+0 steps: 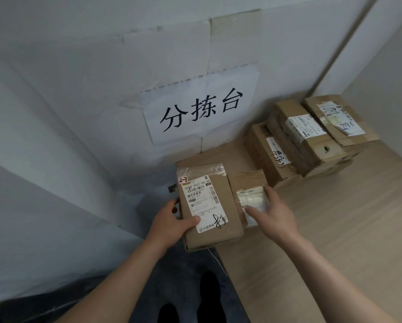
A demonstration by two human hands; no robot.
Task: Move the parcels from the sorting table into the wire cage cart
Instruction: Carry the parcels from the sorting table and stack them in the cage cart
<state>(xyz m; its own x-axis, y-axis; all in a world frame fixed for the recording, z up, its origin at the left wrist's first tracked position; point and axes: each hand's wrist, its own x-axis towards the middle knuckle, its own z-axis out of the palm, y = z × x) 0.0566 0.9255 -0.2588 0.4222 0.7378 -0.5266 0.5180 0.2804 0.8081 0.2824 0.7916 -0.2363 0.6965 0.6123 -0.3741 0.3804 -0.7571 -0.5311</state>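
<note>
A flat brown parcel [208, 207] with a white shipping label and a "2-3" sticker lies at the left end of the light wood sorting table [335, 229], jutting over its edge. My left hand [172, 222] grips its left side, thumb on the label. Beside it on the right lies a smaller brown parcel [246, 183] with a white label. My right hand [271, 214] lies on top of it, thumb on the label and fingers curled over its far right edge. No wire cage cart is in view.
Several more cardboard parcels [309, 136] are stacked at the back right of the table against the wall. A paper sign [200, 113] hangs on the white wall. The dark floor and my shoes [209, 290] are below the table's left end.
</note>
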